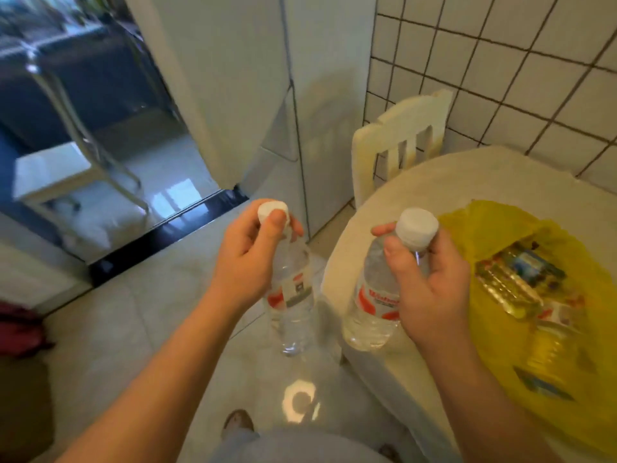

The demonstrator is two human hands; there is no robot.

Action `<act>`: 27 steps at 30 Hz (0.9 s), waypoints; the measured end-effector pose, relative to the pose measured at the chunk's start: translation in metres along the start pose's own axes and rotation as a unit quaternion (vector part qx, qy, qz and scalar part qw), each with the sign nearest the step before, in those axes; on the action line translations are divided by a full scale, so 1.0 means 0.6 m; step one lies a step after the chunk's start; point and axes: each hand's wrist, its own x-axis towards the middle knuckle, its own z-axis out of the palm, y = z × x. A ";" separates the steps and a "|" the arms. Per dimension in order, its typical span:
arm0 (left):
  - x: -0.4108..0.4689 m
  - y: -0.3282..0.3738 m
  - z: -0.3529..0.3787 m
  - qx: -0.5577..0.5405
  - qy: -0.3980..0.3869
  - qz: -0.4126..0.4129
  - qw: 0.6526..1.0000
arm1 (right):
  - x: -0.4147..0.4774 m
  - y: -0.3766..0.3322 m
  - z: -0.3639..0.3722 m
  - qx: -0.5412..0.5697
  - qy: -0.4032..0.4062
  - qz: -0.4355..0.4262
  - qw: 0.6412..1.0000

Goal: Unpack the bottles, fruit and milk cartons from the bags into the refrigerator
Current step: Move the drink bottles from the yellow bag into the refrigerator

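Two clear plastic water bottles with white screw caps and red-and-white labels are out of the bag and in the person's hands, one each. The left hand [250, 262] curls its fingers and thumb round the neck of the left bottle [293, 295], just under the cap, and holds it upright over the pale tiled floor [150, 312]. The right hand [434, 289] grips the right bottle [370, 302] the same way, thumb across the neck, at the near edge of the round white desk [400, 182]. Whether that bottle's base touches the desk cannot be told.

On the desk, to the right, lies a crumpled yellow plastic bag [500, 355], open at the top. At least two more clear bottles [510, 282] show inside it, lying on their sides (one has a blue label, another a red one). No fruit, no milk cartons and no second bag can be seen from this angle.

Ahead stands a tall white appliance [327, 78] with a vertical seam between its panels, probably the refrigerator; it looks closed. A white slatted chair [397, 135] sits between it and the desk, beside a white tiled wall [500, 78].

Judging progress, the task seems to be at an early stage. Two bottles are lifted out but not yet put away, and others wait in the bag. The refrigerator door would need opening, which is awkward with both hands full.
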 end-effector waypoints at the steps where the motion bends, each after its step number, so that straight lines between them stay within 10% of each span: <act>1: 0.003 -0.018 -0.040 0.004 0.009 0.004 1.000 | -0.001 -0.001 0.045 0.003 -0.017 -0.003 1.000; 15: 0.058 -0.239 -0.655 0.065 0.177 -0.033 0.982 | 0.025 -0.009 0.737 0.053 -0.184 -0.016 0.981; 27: 0.242 -0.368 -0.888 0.098 0.293 -0.051 0.950 | 0.207 0.033 1.126 0.099 -0.263 0.001 0.960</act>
